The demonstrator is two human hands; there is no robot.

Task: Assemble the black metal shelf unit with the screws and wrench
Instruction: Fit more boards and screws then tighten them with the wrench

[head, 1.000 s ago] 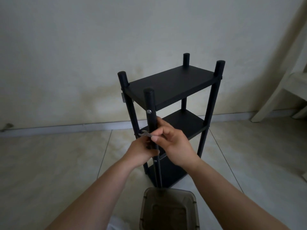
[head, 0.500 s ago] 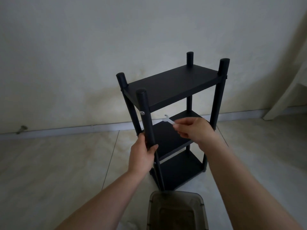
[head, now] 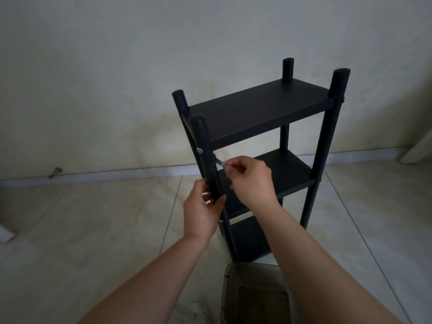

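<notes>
The black metal shelf unit (head: pixel 261 108) stands upright on the tiled floor with three shelves and four round posts. My left hand (head: pixel 203 211) grips the near front post (head: pixel 205 157) at about the height of the middle shelf. A silver screw head (head: pixel 199 150) shows on that post just under the top shelf. My right hand (head: pixel 250 178) pinches a small flat silver wrench (head: pixel 219 161), whose far end reaches behind the post near that screw. Whether the wrench sits on a nut is hidden by the post.
A translucent brown plastic box (head: pixel 254 298) sits on the floor right below my arms, in front of the shelf. The wall and baseboard (head: pixel 93 175) run close behind the unit. A pale furniture leg (head: pixel 418 150) shows at the far right edge.
My right hand carried the wrench away from the mid-post joint, then up and left to the post just under the top shelf. My left hand kept its grip on the post.
</notes>
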